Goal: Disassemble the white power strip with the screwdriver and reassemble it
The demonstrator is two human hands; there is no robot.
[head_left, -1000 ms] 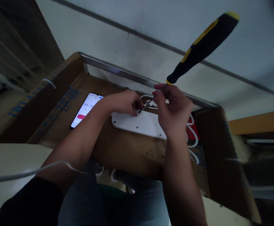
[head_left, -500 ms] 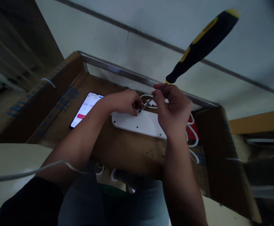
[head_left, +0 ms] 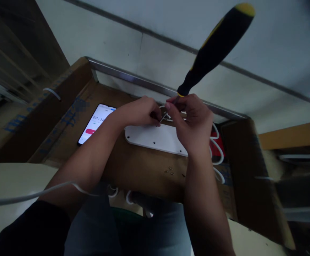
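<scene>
A white power strip (head_left: 155,138) lies on brown cardboard, its holed side facing up. My right hand (head_left: 192,121) pinches the shaft of a black and yellow screwdriver (head_left: 216,46), whose handle points up and right. The shaft's tip reaches the strip's far edge. There my left hand (head_left: 148,112) has its fingers closed beside the tip; what they hold, if anything, is hidden. Several small screws (head_left: 170,170) lie on the cardboard nearer to me.
A phone (head_left: 94,122) showing a timer lies at the left, partly behind my left forearm. White cable (head_left: 218,151) loops over a red object (head_left: 215,144) at the right. Cardboard walls (head_left: 250,170) and a metal rail (head_left: 125,75) border the work surface.
The screwdriver handle has swung left and stands steeper, and my right hand has shifted slightly left with it. My left fingers have moved slightly at the strip's far edge.
</scene>
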